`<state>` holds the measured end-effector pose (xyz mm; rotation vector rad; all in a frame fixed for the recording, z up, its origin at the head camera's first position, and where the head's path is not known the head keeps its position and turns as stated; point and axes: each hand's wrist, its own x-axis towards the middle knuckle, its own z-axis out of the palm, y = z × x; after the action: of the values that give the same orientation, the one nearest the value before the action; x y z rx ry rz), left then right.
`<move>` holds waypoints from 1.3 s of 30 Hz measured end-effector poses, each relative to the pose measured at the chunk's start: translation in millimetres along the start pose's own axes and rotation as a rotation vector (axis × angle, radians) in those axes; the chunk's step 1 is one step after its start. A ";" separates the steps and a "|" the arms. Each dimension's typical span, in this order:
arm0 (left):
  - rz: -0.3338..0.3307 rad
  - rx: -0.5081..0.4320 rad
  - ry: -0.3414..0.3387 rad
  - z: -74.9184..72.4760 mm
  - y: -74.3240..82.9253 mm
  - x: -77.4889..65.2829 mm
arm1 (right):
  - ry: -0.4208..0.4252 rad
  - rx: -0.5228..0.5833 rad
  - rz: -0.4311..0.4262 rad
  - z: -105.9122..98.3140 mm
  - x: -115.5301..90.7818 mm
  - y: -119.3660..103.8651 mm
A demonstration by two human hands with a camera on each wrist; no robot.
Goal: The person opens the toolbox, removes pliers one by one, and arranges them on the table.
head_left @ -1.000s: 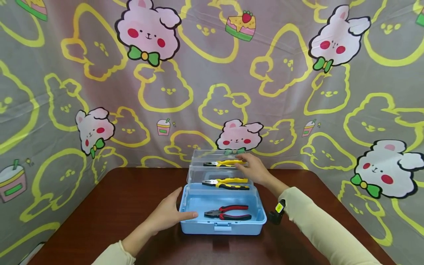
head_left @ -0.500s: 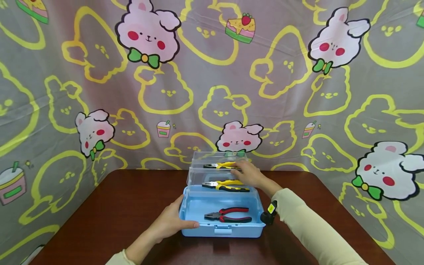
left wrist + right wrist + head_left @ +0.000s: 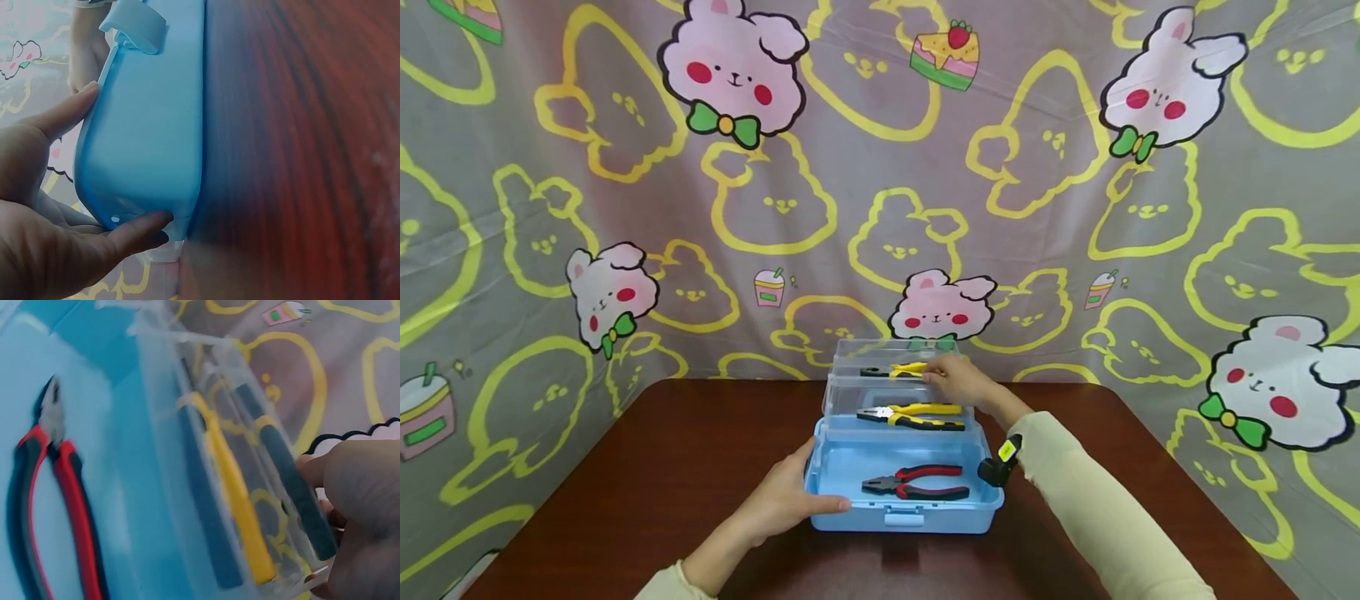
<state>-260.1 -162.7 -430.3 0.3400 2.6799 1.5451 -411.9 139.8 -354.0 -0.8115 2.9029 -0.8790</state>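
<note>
In the head view a light blue toolbox [image 3: 831, 522] stands on the table with its clear trays raised in steps. My left hand [image 3: 784, 493] holds its left front corner, thumb over the front rim and fingers along the end wall [image 3: 178, 215]. My right hand [image 3: 958, 383] pinches the handles of the yellow-and-black pliers [image 3: 908, 369] in the top tray; the handle ends are hidden behind the fingers. A second pair of yellow-and-black pliers [image 3: 917, 414] lies in the tray below. Red-and-black pliers [image 3: 917, 483] lie in the box bottom.
The dark wooden table [image 3: 700, 467] extends to both sides of the box. Behind it hangs a cartoon-printed curtain [image 3: 1045, 233]. A front latch [image 3: 904, 518] hangs on the toolbox, and the clear upper tray [image 3: 850, 354] rises toward the curtain.
My right hand has shifted slightly left and its fingers have closed in on the top pliers, which now look turned in the tray. My left hand stays on the toolbox corner.
</note>
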 end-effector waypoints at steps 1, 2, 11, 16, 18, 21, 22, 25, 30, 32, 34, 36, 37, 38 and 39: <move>0.002 0.001 -0.001 -0.5 -0.2 -0.1 | -0.007 0.022 0.031 -1.2 1.4 -0.9; 0.006 -0.003 -0.004 -1.0 -0.2 -0.3 | -0.009 0.035 0.050 -2.3 2.6 -1.6; 0.050 -0.023 -0.019 -2.2 -1.5 0.7 | 0.047 0.086 0.082 -5.5 1.2 -8.5; 0.053 -0.037 -0.026 -2.4 -2.4 0.2 | 0.082 0.089 0.057 -4.5 -1.0 -7.0; 0.052 -0.038 -0.028 -2.2 -2.8 -0.2 | 0.094 0.095 0.037 -3.3 -1.7 -4.1; 0.052 -0.031 -0.029 -1.9 -2.7 -0.6 | 0.121 0.083 0.002 -0.8 -3.9 0.0; 0.053 -0.030 -0.031 -1.8 -2.6 -0.5 | 0.132 0.073 -0.008 0.2 -4.9 1.1; 0.057 -0.037 -0.037 -1.6 -2.9 0.2 | 0.171 0.057 -0.024 2.4 -9.0 1.7; 0.063 -0.058 -0.049 -1.9 -3.2 0.5 | 0.228 0.053 -0.029 3.6 -14.4 -0.4; 0.060 -0.056 -0.046 -2.2 -2.5 0.1 | 0.248 0.033 -0.058 3.3 -16.0 -0.3; 0.053 -0.054 -0.044 -2.5 -2.2 -0.2 | 0.260 0.021 -0.083 2.7 -18.2 0.3; 0.050 -0.052 -0.042 -2.6 -1.8 -0.7 | 0.276 0.008 -0.106 1.9 -20.6 1.9; 0.048 -0.051 -0.042 -2.7 -1.7 -0.9 | 0.285 -0.002 -0.119 1.5 -21.8 3.1; 0.050 -0.054 -0.043 -2.7 -1.5 -1.2 | 0.293 -0.004 -0.121 1.1 -23.2 4.2; 0.051 -0.056 -0.045 -2.7 -1.6 -1.3 | 0.298 -0.002 -0.118 0.8 -24.6 5.0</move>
<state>-259.5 -166.1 -430.4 0.4385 2.6084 1.6031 -392.9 154.7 -360.8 -0.9353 3.1341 -1.0951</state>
